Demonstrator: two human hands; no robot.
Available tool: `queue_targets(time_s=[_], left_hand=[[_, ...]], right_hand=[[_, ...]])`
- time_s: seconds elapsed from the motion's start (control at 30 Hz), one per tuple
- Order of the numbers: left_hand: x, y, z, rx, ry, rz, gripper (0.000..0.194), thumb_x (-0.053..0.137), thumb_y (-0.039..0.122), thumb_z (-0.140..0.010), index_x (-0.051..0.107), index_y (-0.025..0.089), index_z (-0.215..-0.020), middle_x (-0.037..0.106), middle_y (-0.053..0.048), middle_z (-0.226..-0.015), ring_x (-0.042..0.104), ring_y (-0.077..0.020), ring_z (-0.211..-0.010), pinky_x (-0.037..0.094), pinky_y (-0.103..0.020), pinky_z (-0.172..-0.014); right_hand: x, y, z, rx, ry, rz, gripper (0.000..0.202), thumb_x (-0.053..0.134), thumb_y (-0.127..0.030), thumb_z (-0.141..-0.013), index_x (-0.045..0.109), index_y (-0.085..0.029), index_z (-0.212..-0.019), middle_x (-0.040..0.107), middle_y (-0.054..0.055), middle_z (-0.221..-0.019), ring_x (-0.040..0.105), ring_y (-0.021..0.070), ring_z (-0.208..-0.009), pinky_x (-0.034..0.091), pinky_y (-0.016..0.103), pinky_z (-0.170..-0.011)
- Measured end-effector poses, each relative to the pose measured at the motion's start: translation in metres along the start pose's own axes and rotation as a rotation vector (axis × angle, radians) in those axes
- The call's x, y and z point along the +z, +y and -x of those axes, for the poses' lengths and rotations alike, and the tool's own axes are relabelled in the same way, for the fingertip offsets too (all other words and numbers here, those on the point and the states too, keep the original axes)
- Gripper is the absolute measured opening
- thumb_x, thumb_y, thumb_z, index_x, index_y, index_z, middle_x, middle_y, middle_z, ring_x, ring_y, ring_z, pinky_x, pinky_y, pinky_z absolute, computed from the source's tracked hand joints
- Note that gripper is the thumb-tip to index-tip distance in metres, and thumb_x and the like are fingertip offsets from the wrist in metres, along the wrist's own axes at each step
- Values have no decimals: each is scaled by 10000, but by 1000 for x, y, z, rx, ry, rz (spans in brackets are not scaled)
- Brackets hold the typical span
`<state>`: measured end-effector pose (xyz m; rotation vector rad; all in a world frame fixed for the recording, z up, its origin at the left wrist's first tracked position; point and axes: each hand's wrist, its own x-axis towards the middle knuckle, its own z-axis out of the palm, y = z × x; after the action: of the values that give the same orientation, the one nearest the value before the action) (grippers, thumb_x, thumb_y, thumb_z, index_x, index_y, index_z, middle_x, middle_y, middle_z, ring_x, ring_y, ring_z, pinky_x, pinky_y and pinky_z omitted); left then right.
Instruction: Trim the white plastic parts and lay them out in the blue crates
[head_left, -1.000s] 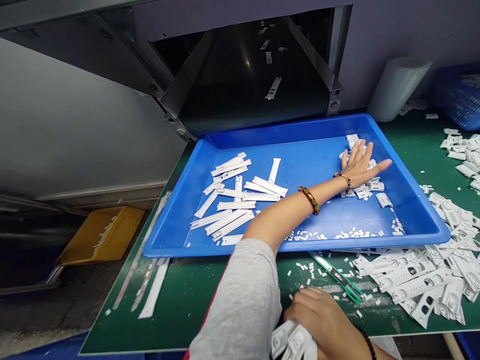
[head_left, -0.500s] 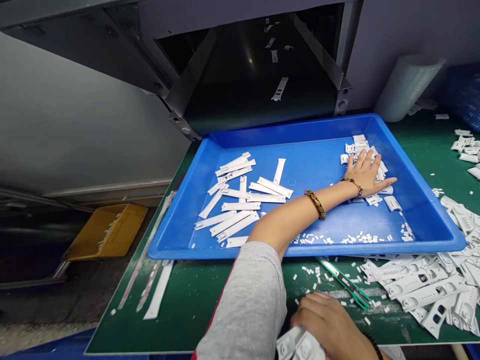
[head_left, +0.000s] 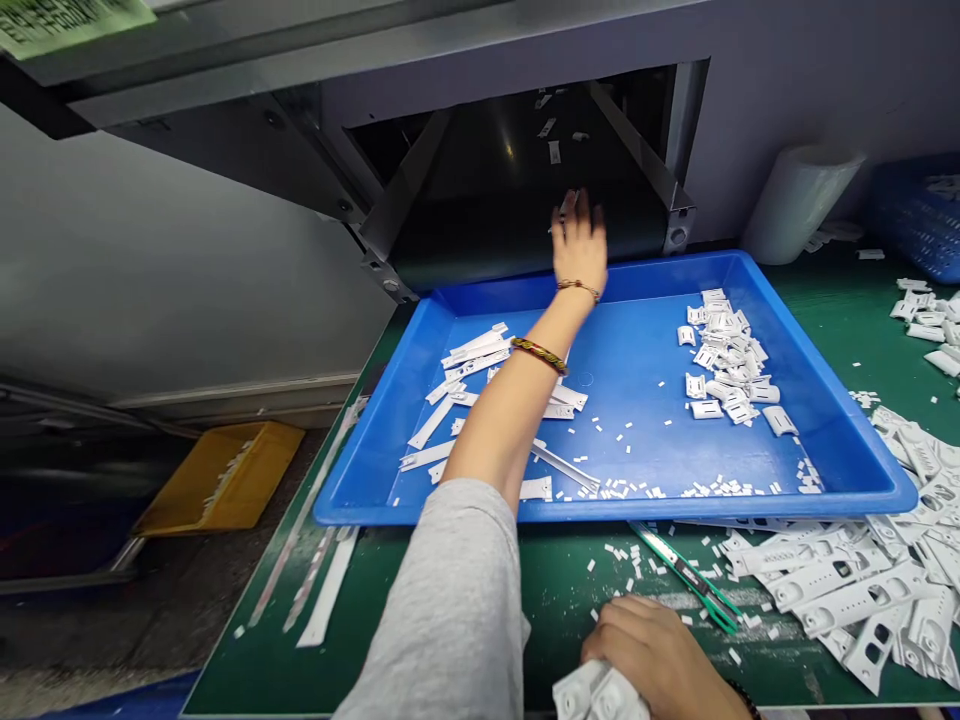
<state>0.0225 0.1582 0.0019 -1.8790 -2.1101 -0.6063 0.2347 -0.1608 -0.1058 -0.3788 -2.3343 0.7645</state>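
My left hand (head_left: pixel 581 245) reaches past the far rim of the blue tray (head_left: pixel 652 507) to the end of the dark conveyor belt (head_left: pixel 487 220). Its fingers are apart over a long white plastic part (head_left: pixel 568 203), which they partly cover; whether they touch it I cannot tell. At the bottom edge my right hand (head_left: pixel 652 650) is closed around several white plastic parts (head_left: pixel 592 692). Inside the tray, long white strips (head_left: pixel 480 350) lie on the left, partly behind my forearm, and a heap of short white pieces (head_left: pixel 724 345) on the right.
A green-handled cutter (head_left: pixel 694 580) lies before the tray among tiny white scraps. Large white parts (head_left: pixel 862 590) are piled on the right. A wrapped roll (head_left: pixel 802 205) and a blue basket (head_left: pixel 919 220) stand behind. A yellow bin (head_left: pixel 225 480) is at lower left.
My left hand has moved from the short pieces at the tray's right up and left to the belt. The view has tilted up slightly. My right hand keeps its hold.
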Motion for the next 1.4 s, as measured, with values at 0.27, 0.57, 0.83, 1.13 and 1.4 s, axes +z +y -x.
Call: queue_targets(time_s=[0.27, 0.57, 0.83, 1.13, 1.4], left_hand=[[-38, -51, 35, 21, -35, 201, 418, 355, -27, -846, 652, 151, -1081, 580, -154, -1318, 511, -275, -1248, 450, -414, -1029], [-125, -28, 202, -516, -452, 1350, 209, 739, 230, -743, 582, 155, -859, 576, 9, -863, 606, -108, -743, 565, -289, -765], [-163, -9, 272, -709, -509, 1459, 247, 802, 293, -733, 598, 166, -792, 566, 11, -835, 599, -103, -703, 540, -251, -698], [-181, 10, 304, -771, -846, 1551, 240, 792, 212, -721, 559, 175, -761, 563, 43, -757, 621, -80, -567, 524, -194, -529], [-192, 17, 317, -689, -837, 1426, 253, 816, 152, -658, 587, 194, -758, 590, 46, -723, 600, -80, -583, 520, -167, -533]], right_hand=[[29, -1, 9, 38, 195, 13, 451, 148, -340, -1081, 491, -232, -808, 525, -12, -608, 444, 135, -516, 272, 292, -489], [-8, -2, 9, 194, 49, -300, 181, 411, -275, -1028, 527, -228, -898, 612, -1, -735, 562, 130, -600, 403, 235, -530], [-36, -14, -18, 623, 553, -994, 130, 518, -397, -995, 525, -274, -1035, 487, -32, -748, 488, 113, -582, 473, 247, -559], [-33, -16, -13, 780, 495, -953, 289, 622, -447, -924, 543, -248, -1118, 456, -57, -658, 448, 122, -543, 429, 275, -526], [-35, -18, -8, 816, 396, -877, 355, 616, -489, -906, 521, -251, -1151, 517, -19, -750, 509, 147, -614, 444, 293, -547]])
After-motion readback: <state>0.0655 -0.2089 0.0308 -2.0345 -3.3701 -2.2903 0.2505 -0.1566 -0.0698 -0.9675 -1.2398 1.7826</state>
